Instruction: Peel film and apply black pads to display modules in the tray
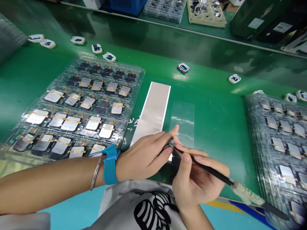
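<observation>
My right hand is closed in a pen grip around a slim black hand tool. Whitish tape wraps the tool's rear part, and its far end is flat and dark. My left hand, with a blue wrist strap on the wrist, pinches a small dark flat piece, mostly covered by the fingers. The tool's tip meets this piece between both hands. Beneath and beyond the fingers lie a clear plastic sheet and a long grey strip with white edges.
On the left stands a clear tray of small screens with orange tabs. More stacked trays stand at right. White scraps lie beside the strip. Several small watch-like housings line the back, below a shelf with boxes and parts trays.
</observation>
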Available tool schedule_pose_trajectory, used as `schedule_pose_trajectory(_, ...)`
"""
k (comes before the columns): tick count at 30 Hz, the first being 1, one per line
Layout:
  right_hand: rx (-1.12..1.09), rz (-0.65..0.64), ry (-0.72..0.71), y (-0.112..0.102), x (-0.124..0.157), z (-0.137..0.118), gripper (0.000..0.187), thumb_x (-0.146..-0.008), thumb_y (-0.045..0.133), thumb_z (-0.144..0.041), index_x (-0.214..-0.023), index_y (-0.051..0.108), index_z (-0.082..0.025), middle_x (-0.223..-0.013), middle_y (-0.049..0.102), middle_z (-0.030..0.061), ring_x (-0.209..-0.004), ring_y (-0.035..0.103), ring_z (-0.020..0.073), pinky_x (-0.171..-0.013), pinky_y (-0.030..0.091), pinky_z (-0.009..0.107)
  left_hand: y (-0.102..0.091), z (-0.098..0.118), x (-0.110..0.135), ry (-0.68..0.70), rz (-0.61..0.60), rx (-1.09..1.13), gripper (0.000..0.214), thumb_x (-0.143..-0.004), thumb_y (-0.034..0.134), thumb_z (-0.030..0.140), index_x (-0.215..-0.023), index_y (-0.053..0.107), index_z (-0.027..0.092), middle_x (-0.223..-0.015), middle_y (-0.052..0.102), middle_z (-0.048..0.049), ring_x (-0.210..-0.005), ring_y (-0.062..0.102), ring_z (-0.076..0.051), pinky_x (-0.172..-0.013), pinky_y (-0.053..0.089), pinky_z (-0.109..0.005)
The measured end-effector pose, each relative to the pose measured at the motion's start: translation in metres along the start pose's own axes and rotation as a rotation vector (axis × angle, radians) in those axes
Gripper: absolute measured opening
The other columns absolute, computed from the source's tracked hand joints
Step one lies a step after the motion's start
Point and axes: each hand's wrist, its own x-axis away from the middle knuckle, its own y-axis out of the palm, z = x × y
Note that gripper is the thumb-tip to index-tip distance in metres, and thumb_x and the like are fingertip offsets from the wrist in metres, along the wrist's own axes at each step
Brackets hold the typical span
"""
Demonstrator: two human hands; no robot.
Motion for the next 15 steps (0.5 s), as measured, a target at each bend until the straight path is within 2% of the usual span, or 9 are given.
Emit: schedule_pose_trajectory(15,0.029,0.02,-0.001,0.0012,-0.0014,0.0,0.036,-0.077,0.053,0.012,-0.101,0.048,-0.014,-0.089,0.069,0.0042,-0.082,0.073,0.0193,-0.078,0.066,0.043,0.0,-0.001,0.0,-0.009,-0.008,-0.006,0.053,-0.102,0.031,0.026,-0.153,0.02,0.017,-0.123,0.059,-0.0123,-0.106,0.059,-0.024,-0.091,0.051,-0.044)
